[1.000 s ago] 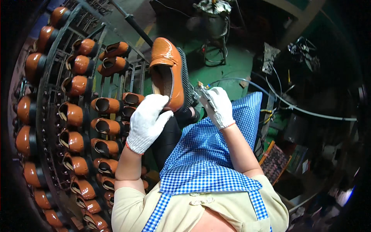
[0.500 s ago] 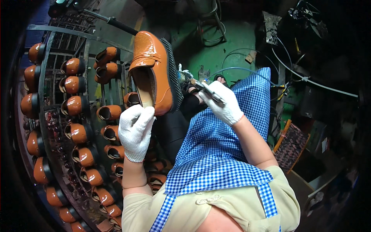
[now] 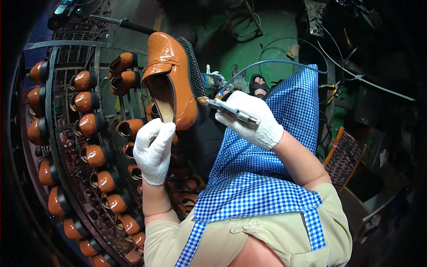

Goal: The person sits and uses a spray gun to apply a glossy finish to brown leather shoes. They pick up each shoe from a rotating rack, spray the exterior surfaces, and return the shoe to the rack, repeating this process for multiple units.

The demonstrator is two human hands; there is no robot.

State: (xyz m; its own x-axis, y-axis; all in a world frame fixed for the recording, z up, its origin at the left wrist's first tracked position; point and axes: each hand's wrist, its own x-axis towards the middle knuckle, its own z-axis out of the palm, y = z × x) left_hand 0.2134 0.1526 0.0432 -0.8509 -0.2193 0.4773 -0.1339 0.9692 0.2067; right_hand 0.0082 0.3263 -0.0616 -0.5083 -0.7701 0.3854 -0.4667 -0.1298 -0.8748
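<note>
In my white-gloved left hand [image 3: 153,151] is a glossy orange-brown loafer [image 3: 183,95], pinched at the heel opening, its toe pointing up and away from me. The thick dark textured sole [image 3: 192,66] faces right and the pale insole shows inside. My right hand [image 3: 251,118], also gloved, is wrapped round a small metal spray gun [image 3: 235,111]. The gun's brass nozzle points left, close to the sole side of the loafer near the heel. A bluish air hose [image 3: 271,61] runs from it in a loop to the right.
To my left a metal rack [image 3: 52,102] carries rows of similar orange loafers [image 3: 86,124]. A woven-seat chair [image 3: 344,158] stands at right. Further off are a stool [image 3: 244,26], a pale cable [image 3: 369,82] and the green floor [image 3: 267,49]. A blue checked apron [image 3: 284,111] covers my lap.
My right hand has turned the spray gun and its nozzle now shows beside the loafer. The loafer and my left hand have shifted slightly left and up.
</note>
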